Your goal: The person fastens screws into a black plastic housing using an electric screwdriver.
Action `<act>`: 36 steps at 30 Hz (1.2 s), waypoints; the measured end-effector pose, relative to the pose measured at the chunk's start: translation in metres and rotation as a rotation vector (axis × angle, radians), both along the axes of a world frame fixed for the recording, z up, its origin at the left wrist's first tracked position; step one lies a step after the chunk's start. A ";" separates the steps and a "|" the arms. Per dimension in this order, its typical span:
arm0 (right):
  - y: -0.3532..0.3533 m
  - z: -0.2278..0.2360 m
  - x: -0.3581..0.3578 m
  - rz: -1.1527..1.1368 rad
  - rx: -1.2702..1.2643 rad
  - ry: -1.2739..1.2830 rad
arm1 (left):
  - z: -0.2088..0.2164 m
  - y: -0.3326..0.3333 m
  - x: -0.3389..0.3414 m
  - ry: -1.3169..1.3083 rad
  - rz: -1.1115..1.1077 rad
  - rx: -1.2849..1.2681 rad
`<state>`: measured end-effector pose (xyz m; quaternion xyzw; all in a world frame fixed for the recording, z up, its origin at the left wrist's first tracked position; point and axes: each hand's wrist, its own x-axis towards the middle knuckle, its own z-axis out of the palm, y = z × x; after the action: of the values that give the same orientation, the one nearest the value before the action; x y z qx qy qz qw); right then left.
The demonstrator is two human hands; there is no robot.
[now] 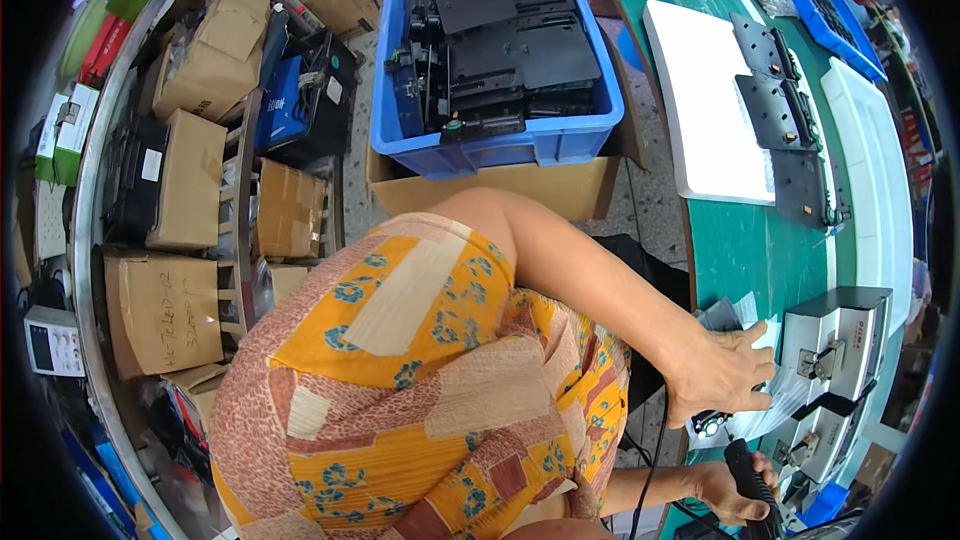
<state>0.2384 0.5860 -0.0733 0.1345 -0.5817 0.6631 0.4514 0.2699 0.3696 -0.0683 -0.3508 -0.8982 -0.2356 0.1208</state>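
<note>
My left hand reaches over the green workbench, fingers spread, palm down. Under and beside it lie thin clear plastic sheets and a small dark part with metal fittings, partly hidden by the hand. Whether the fingers press on that part I cannot tell. My right hand is wrapped round the black handle of what looks like an electric screwdriver, at the lower edge. To the right of both hands stand silver metal fixtures with toggle clamps.
A blue crate full of black metal plates sits on a cardboard box. Several hinged black brackets lie by white foam on the green bench. Shelves with cardboard boxes line the left. A dark cable hangs near my arms.
</note>
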 end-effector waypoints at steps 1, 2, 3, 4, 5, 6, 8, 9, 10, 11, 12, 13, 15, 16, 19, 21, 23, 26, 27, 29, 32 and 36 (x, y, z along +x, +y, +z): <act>0.002 -0.001 -0.002 0.001 0.002 -0.003 | 0.004 -0.009 0.007 0.051 0.015 0.069; 0.005 -0.001 -0.002 0.015 -0.021 -0.004 | 0.008 -0.018 0.014 0.114 0.063 0.200; 0.006 -0.002 -0.003 0.038 -0.046 -0.007 | 0.017 -0.032 0.023 0.111 0.105 0.254; 0.007 -0.002 -0.002 0.035 -0.046 -0.010 | 0.026 -0.048 0.030 0.108 0.139 0.311; 0.006 -0.001 -0.003 0.024 -0.039 -0.009 | 0.034 -0.063 0.040 0.125 0.209 0.335; 0.004 -0.001 -0.003 0.011 -0.032 -0.006 | 0.039 -0.080 0.049 0.145 0.276 0.360; 0.006 -0.001 -0.003 0.035 -0.027 -0.005 | 0.046 -0.109 0.067 0.195 0.424 0.362; 0.006 0.000 -0.002 0.043 -0.019 0.001 | 0.047 -0.123 0.077 0.182 0.506 0.300; 0.006 0.000 -0.001 0.046 -0.020 -0.002 | 0.047 -0.137 0.084 0.205 0.580 0.234; 0.006 0.000 0.000 0.042 -0.014 0.002 | 0.043 -0.149 0.090 0.146 0.704 0.160; 0.004 0.001 0.000 0.041 -0.010 0.010 | 0.040 -0.164 0.098 0.128 0.782 0.121; 0.003 0.000 0.001 0.039 -0.011 0.009 | 0.037 -0.178 0.104 0.106 0.860 0.095; 0.003 0.000 0.001 0.048 -0.035 -0.016 | 0.026 -0.211 0.113 0.091 1.004 -0.016; 0.004 0.000 -0.001 0.050 -0.033 -0.014 | 0.017 -0.235 0.116 0.164 0.989 -0.117; 0.010 -0.003 -0.004 0.091 -0.052 -0.030 | 0.006 -0.303 0.130 0.019 0.858 -0.257; 0.007 -0.001 -0.005 0.084 -0.046 0.001 | 0.006 -0.335 0.138 -0.068 0.785 -0.337; 0.007 -0.001 -0.004 0.094 -0.058 0.016 | 0.011 -0.351 0.146 -0.206 0.716 -0.416; 0.006 -0.003 -0.009 0.093 -0.068 0.012 | 0.019 -0.353 0.149 -0.355 0.648 -0.565; 0.006 -0.003 -0.009 0.087 -0.070 0.017 | 0.017 -0.355 0.153 -0.378 0.575 -0.637; 0.006 -0.004 -0.009 0.092 -0.072 0.020 | 0.014 -0.358 0.158 -0.401 0.499 -0.706; 0.005 -0.002 -0.008 0.098 -0.080 0.012 | 0.006 -0.361 0.167 -0.381 0.337 -0.771; 0.009 -0.002 -0.010 0.135 -0.084 0.014 | -0.001 -0.365 0.164 -0.310 0.289 -0.726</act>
<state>0.2289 0.5948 -0.0750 0.1590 -0.5397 0.7148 0.4153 0.4339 0.0041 -0.0696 -0.2011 -0.9705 0.0656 -0.1156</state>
